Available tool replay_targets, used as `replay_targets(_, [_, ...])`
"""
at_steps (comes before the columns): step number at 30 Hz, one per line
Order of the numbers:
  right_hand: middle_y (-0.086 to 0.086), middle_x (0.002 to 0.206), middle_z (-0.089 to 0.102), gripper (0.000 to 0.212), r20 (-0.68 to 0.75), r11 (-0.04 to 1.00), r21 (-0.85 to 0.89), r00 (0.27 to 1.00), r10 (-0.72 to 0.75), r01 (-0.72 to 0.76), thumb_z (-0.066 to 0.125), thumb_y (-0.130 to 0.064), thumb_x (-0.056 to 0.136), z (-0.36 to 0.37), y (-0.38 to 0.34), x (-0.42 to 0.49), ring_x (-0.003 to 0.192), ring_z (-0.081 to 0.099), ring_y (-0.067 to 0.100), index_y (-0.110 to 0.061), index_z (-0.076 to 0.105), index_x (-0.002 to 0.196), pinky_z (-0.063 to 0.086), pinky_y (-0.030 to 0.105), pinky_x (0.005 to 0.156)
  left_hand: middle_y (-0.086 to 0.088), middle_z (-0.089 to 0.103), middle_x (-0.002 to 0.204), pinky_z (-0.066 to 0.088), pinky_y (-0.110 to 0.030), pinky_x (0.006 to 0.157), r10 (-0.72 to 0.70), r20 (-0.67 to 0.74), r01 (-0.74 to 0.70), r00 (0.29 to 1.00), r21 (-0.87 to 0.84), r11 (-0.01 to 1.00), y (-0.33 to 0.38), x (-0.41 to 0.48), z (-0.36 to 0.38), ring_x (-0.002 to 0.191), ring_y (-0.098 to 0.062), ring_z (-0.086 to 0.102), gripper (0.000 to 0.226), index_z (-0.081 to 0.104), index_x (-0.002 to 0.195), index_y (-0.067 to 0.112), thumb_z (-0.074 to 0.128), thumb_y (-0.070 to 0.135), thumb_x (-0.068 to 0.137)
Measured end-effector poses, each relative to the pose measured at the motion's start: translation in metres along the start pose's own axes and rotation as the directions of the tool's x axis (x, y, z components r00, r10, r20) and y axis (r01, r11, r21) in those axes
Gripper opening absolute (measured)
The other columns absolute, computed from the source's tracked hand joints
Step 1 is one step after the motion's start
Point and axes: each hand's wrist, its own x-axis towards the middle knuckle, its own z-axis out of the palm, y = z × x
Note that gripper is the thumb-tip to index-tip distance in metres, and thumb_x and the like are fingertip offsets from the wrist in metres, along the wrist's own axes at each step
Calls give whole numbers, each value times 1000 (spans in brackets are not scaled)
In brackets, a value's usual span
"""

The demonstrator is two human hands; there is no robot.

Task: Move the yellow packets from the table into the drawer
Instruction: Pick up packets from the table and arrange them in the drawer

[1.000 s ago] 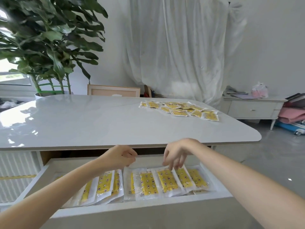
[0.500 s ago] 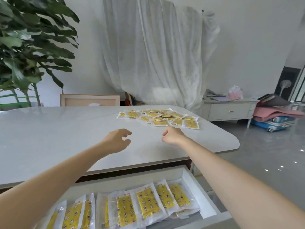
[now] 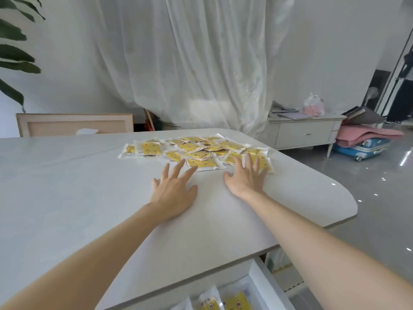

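Note:
Several yellow packets (image 3: pixel 196 149) in clear wrappers lie in a loose heap at the far right of the white table (image 3: pixel 67 182). My left hand (image 3: pixel 174 191) is spread flat over the tabletop, its fingertips at the near edge of the heap. My right hand (image 3: pixel 248 177) is also spread, with its fingers lying on the rightmost packet (image 3: pixel 264 163). Neither hand holds anything. The open drawer (image 3: pixel 266 289) shows at the bottom edge, below the table's lip, with a few yellow packets (image 3: pixel 232 304) inside.
A wooden chair back (image 3: pixel 73 125) stands behind the table. White sheeting (image 3: pixel 190 63) hangs beyond. A low white cabinet (image 3: pixel 306 130), pink bedding and a blue suitcase (image 3: pixel 362 148) sit at the right. Plant leaves (image 3: pixel 13 57) reach in from the left.
Both hands left the drawer, rose over the tabletop and reached forward to the heap, opening their fingers. The view tilted up, so the drawer dropped to the bottom edge.

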Motion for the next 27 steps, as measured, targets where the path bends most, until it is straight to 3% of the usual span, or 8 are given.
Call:
replay_targets(5, [-2, 160, 9, 54, 58, 996, -69, 997, 57, -53, 28, -59, 91, 15, -4, 44, 146, -2, 38, -42, 35, 141, -2, 63, 111, 13, -6, 159, 5, -58, 115, -24, 58, 20, 998, 57, 998, -9, 54, 14, 147, -31, -9, 55, 14, 146, 49, 30, 53, 95])
replay_targets(9, [-5, 160, 13, 57, 177, 995, -75, 981, 85, -73, 16, -62, 91, 15, -4, 51, 146, -3, 39, -46, 25, 145, -1, 64, 111, 11, 8, 160, 3, -55, 116, -53, 145, 32, 988, 141, 990, -14, 76, 18, 147, -27, 4, 53, 15, 146, 50, 20, 60, 93])
replay_targets(14, [-6, 161, 7, 55, 237, 998, -55, 971, 42, -30, 15, -59, 95, 10, -4, 36, 147, -6, 39, -44, 18, 148, -2, 59, 115, 10, 10, 159, 1, -52, 118, -49, 184, 26, 982, 125, 992, -15, 65, 17, 148, -23, 3, 52, 16, 146, 49, 18, 58, 95])
replay_targets(20, [-6, 162, -1, 52, 267, 998, 2, 962, -62, 64, 15, -52, 98, 2, -22, -7, 147, -8, 37, -43, 15, 149, -4, 53, 117, 8, 15, 158, 3, -47, 119, -38, 167, 24, 985, 89, 996, -16, 26, 3, 147, -14, 10, 51, 20, 147, 44, 21, 51, 97])
replay_targets(27, [-6, 162, -6, 52, 336, 983, 52, 924, -185, 178, 14, -42, 99, -7, -60, -71, 147, -14, 36, -44, 9, 151, -8, 52, 118, 5, 33, 146, 18, -36, 114, -75, 63, 71, 995, 70, 995, -46, -45, -22, 136, -17, 34, 45, 30, 143, 43, 24, 44, 99])
